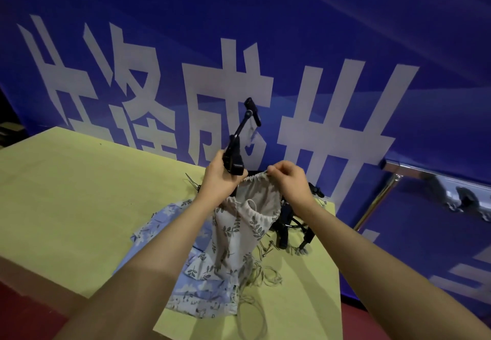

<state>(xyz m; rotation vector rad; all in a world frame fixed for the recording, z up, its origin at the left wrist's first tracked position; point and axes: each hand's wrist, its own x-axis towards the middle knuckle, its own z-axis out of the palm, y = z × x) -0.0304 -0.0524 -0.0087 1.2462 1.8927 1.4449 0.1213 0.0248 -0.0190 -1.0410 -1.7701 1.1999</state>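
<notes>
Probably the leaf-print garment is soft and light; the right hand pinches its gathered waistband, and the left hand grips the stiff clip hanger.

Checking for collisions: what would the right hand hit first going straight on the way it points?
Beyond the waistband it pinches, likely the black hanger clip in the left hand; depth unclear.
</notes>
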